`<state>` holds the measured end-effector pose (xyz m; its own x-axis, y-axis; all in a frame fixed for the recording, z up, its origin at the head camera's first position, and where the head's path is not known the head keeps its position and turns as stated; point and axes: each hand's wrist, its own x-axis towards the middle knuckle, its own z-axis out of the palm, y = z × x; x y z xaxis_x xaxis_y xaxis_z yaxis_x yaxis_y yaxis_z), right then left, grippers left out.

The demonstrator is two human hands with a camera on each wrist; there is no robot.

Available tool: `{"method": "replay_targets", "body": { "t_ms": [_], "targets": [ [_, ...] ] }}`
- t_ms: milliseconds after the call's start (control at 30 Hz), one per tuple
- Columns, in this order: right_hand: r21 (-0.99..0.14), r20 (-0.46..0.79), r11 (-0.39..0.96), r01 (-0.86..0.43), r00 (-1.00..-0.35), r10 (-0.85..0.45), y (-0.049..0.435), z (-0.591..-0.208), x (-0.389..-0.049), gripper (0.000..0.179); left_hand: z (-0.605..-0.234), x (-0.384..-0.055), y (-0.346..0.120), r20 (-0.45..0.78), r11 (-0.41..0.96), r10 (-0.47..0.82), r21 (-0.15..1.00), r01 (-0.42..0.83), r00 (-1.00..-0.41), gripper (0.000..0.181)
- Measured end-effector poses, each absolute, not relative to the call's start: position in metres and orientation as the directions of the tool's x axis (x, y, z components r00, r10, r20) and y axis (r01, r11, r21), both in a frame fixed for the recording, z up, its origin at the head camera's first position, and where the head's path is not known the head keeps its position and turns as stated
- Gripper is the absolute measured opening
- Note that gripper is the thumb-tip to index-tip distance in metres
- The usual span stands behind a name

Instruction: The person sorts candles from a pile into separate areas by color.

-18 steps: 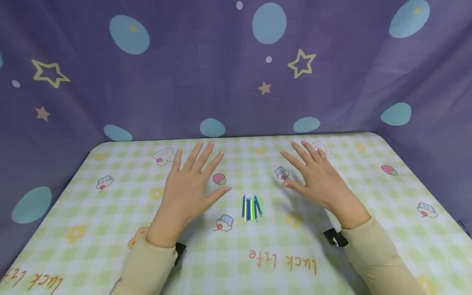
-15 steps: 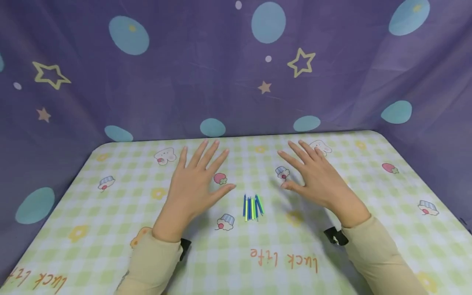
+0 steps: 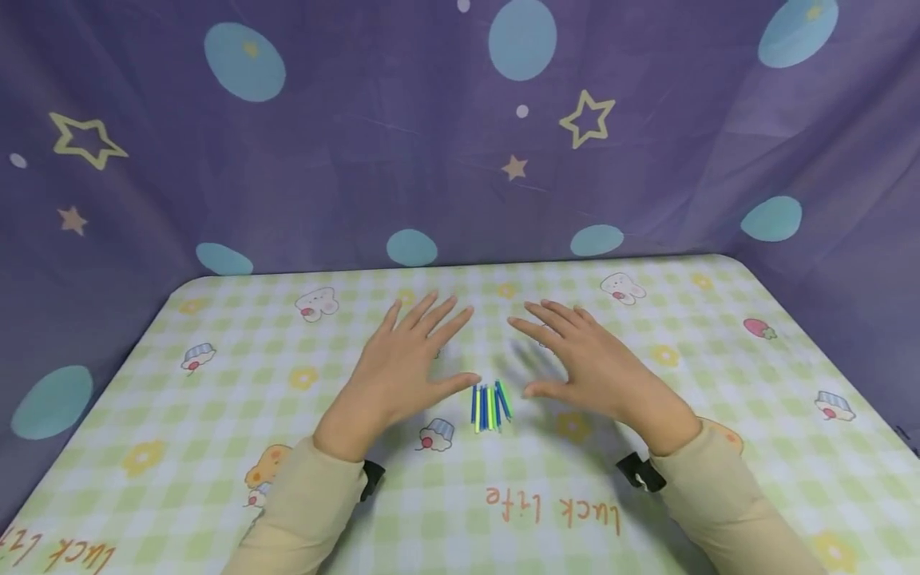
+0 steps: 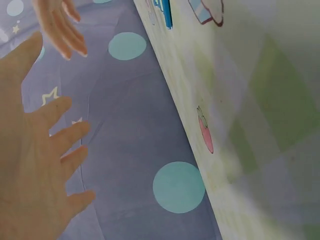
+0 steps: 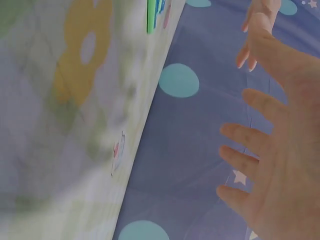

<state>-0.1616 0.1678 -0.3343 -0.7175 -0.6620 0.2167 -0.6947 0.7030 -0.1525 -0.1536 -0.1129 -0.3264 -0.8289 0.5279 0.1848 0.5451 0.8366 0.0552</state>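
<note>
Several slim blue and yellow-green sticks (image 3: 492,408) lie side by side in a small row on the table; their exact kind is too small to tell. My left hand (image 3: 402,367) hovers to the left of them, fingers spread and holding nothing. On the other side, my right hand (image 3: 600,369) is held above the table with its fingers also spread. Both thumbs point inward, towards the sticks. The left wrist view shows the left palm (image 4: 30,155) and a blue stick end (image 4: 167,15). In the right wrist view, the right palm (image 5: 290,165) faces inward near a green stick (image 5: 150,16).
A green-and-white checked cloth (image 3: 402,519) with printed cakes, flowers and lettering covers the table. Behind its far edge hangs a purple curtain (image 3: 345,176) with stars and blue ovals. A black strap (image 3: 642,473) is at the right wrist.
Both hands have moved inward and slightly nearer the person, so the gap between them above the sticks is narrower. The sticks stay where they were.
</note>
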Motion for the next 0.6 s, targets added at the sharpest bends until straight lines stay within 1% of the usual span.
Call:
{"method": "replay_targets", "body": {
  "t_ms": [133, 233, 500, 600],
  "targets": [
    [-0.213, 0.151, 0.705, -0.677, -0.736, -0.661, 0.163, -0.339, -0.158, 0.084, -0.328, -0.151, -0.114, 0.081, 0.83, 0.528, 0.162, 0.534, -0.845, 0.084],
    [-0.258, 0.118, 0.696, -0.67, -0.737, -0.666, 0.159, -0.341, -0.155, 0.082, -0.33, -0.151, -0.114, 0.028, 0.823, 0.53, 0.225, 0.522, -0.847, 0.085],
    [-0.339, 0.038, 0.699, -0.63, -0.752, -0.658, 0.15, -0.345, -0.151, 0.071, -0.335, -0.147, -0.107, -0.058, 0.816, 0.539, 0.284, 0.503, -0.84, 0.083],
    [-0.368, 0.012, 0.69, -0.623, -0.746, -0.666, 0.148, -0.347, -0.15, 0.066, -0.337, -0.145, -0.105, -0.085, 0.814, 0.541, 0.304, 0.495, -0.837, 0.08]
  ]
}}
